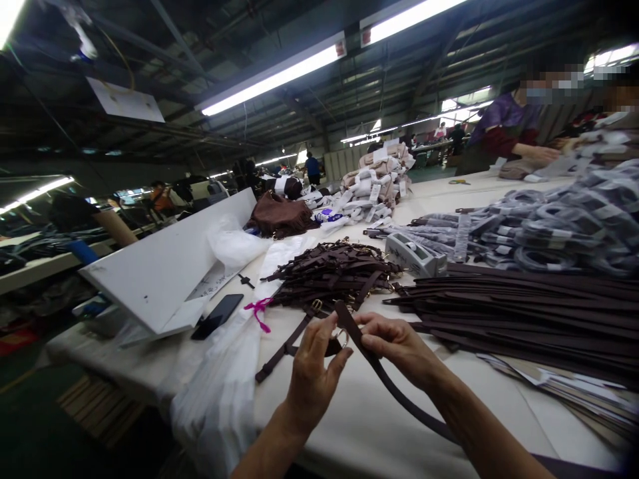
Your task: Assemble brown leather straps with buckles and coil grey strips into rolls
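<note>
My left hand (315,366) is closed on a short dark brown buckle strap (279,358), its metal ring (342,337) showing between thumb and fingers. Part of that strap hangs to the left over the table. In my right hand (394,342), thumb and fingers pinch a long dark brown strap (382,376) near its end. The end of this strap points up beside the ring, and I cannot tell whether it passes through. Its length curves down to the right under my right forearm. Just beyond my hands lies a pile of short brown buckle straps (332,269).
Long brown straps (509,313) are stacked at right, with plastic-wrapped coils (549,226) behind. A grey tape dispenser (414,255) stands beyond the pile. At left are a phone (218,316), clear plastic bags (219,392) and a white board (174,266). A co-worker (509,130) stands across the table.
</note>
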`<action>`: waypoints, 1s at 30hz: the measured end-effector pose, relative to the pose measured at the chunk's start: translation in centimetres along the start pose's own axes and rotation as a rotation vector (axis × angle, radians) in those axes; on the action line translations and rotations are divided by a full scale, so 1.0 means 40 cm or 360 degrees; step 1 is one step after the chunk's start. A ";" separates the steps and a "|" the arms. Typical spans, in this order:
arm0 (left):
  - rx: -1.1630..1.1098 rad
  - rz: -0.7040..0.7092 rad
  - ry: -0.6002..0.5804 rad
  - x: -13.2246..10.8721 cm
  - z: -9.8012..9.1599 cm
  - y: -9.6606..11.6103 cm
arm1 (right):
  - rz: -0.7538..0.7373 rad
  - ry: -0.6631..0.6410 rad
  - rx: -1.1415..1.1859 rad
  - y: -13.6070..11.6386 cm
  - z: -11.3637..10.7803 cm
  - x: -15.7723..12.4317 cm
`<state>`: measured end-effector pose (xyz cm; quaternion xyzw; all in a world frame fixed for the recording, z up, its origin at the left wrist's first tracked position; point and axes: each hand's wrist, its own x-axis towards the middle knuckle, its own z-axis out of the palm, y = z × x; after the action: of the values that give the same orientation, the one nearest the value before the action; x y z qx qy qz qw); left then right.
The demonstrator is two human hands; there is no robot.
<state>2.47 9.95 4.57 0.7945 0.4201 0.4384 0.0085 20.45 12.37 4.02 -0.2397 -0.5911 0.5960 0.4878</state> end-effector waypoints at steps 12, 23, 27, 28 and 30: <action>-0.0194 0.0252 0.0048 -0.041 -0.003 0.009 | 0.0022 -0.0127 -0.0017 0.012 0.024 -0.001; -0.1906 -0.1293 -0.0418 -0.022 -0.041 0.051 | -0.0601 -0.0106 -0.1064 -0.079 0.041 -0.020; -0.1955 -0.1374 -0.0281 -0.021 -0.052 0.049 | -0.0449 0.0019 -0.0986 -0.090 0.025 -0.030; -0.1945 -0.1361 -0.0177 -0.019 -0.057 0.048 | -0.0344 0.0058 -0.0897 -0.087 0.018 -0.035; -0.1950 -0.1294 -0.0035 -0.013 -0.069 0.045 | -0.0056 0.0037 -0.0663 -0.075 0.005 -0.048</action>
<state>1.58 7.45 6.62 0.4330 0.3611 0.5488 0.6172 21.98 10.09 6.30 -0.3320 -0.7000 0.4494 0.4448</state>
